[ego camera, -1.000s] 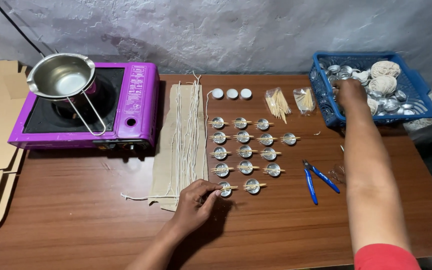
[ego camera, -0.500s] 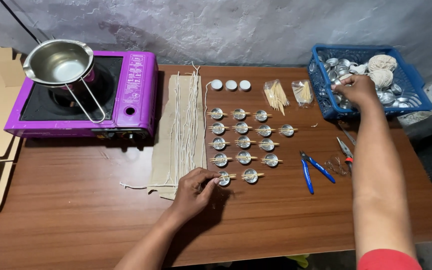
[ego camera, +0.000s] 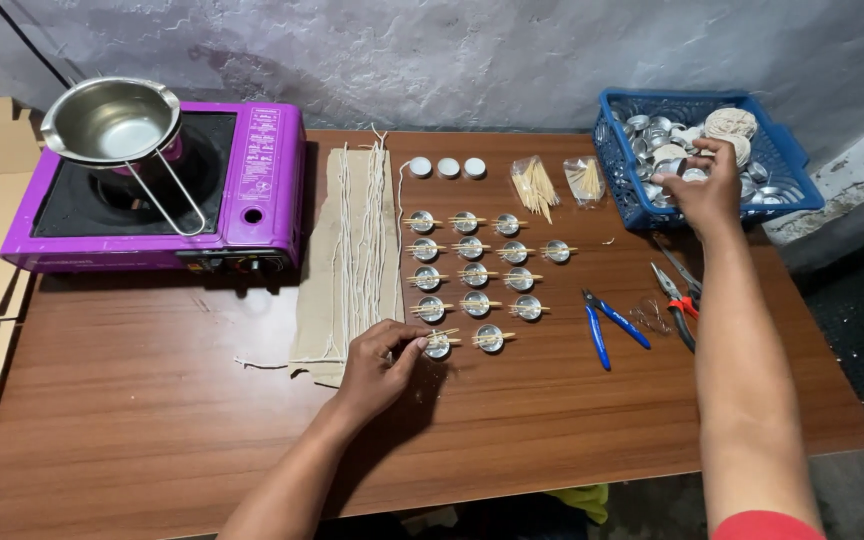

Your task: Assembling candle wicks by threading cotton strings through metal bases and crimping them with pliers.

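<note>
**Small metal cups, one at each hand**

Nearest the camera, the left hand (ego camera: 377,365) rests on the brown wooden table (ego camera: 132,420), its fingertips pinched on the small round silver metal cup (ego camera: 438,345) at the front left of the rows of cups, where thin wooden sticks lie across the rim. Such a cup looks very light, thin-walled and easy to dent, and the sticks look loose, so a gentle hold at the rim from the side seems best. Just left of it lie the long pale wick strings (ego camera: 357,240) on a beige cloth strip (ego camera: 317,290); they look soft and limp.

To the right lie the blue-handled pliers (ego camera: 607,325) and, further right, the red-handled pliers (ego camera: 680,295).

Farther off, the right hand (ego camera: 704,190) curls its fingers at the near rim of the blue plastic basket (ego camera: 620,175) of loose cups; whether it grips one I cannot tell. At far left stands the purple portable gas stove (ego camera: 262,190) with a steel pouring pot (ego camera: 112,120).

Against the frame a second ago, the right hand has drawn back from deep inside the basket to its near edge, while the left hand has stayed on the front cup.
</note>
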